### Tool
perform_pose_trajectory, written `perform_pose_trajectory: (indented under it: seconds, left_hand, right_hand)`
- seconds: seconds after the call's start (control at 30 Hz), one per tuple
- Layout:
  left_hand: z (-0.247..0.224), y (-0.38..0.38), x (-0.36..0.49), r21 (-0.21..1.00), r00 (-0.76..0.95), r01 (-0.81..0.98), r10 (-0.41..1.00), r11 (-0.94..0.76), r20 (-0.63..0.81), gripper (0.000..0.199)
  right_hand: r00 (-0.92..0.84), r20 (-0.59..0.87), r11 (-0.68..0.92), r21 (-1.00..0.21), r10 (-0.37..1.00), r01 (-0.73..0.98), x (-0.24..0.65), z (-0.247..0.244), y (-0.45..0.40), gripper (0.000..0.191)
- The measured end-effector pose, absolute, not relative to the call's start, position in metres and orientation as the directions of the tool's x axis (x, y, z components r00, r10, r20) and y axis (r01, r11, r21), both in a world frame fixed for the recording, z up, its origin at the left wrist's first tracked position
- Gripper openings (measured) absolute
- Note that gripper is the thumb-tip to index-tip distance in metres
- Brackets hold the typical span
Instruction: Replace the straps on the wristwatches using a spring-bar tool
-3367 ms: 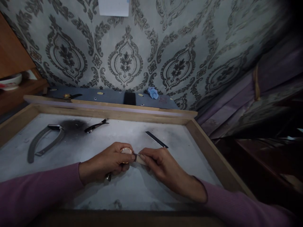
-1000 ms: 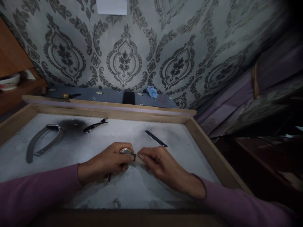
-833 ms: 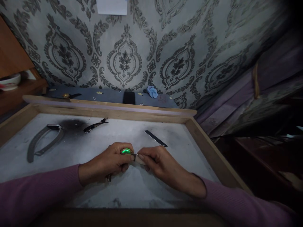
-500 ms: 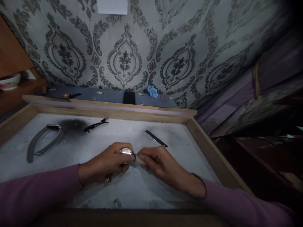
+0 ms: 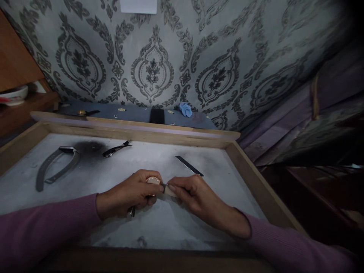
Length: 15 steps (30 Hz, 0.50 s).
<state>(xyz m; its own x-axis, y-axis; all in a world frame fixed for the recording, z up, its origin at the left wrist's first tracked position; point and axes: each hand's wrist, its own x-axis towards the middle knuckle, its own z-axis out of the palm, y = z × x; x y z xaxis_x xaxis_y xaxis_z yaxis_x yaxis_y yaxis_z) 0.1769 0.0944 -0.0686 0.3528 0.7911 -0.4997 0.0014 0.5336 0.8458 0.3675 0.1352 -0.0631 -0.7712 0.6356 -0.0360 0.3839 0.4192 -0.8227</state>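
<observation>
A watch with a round, pale face and gold-coloured rim is gripped in my left hand, whose thumb presses near the face's lower right side. Beneath that hand, a shiny metal end pokes out. Close on the right, my right hand pinches the watch's strap between thumb and fingers; a small dark loop shows around the strap between both hands. Whether the right fingers also hold a small tool is too small to tell.
On the white surface of the wooden-framed tray lie a grey-strapped watch, dark pliers-like tool and flat dark blade-like strip. Behind its rim are a blue crumpled cloth and a black object.
The whole view has shifted slightly. My left thumb lies a little further over the watch face, which no longer glares. My right hand keeps its pinch.
</observation>
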Motion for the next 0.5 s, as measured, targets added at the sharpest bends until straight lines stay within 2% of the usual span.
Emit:
perform_pose_trajectory:
  seconds: [0.5]
  left_hand:
    - [-0.0678, 0.0943, 0.1755, 0.830, 0.376, -0.034, 0.776, 0.557, -0.505, 0.018]
  right_hand:
    - [-0.771, -0.027, 0.426, -0.821, 0.636, 0.380, 0.3679, -0.0607, 0.1348, 0.030]
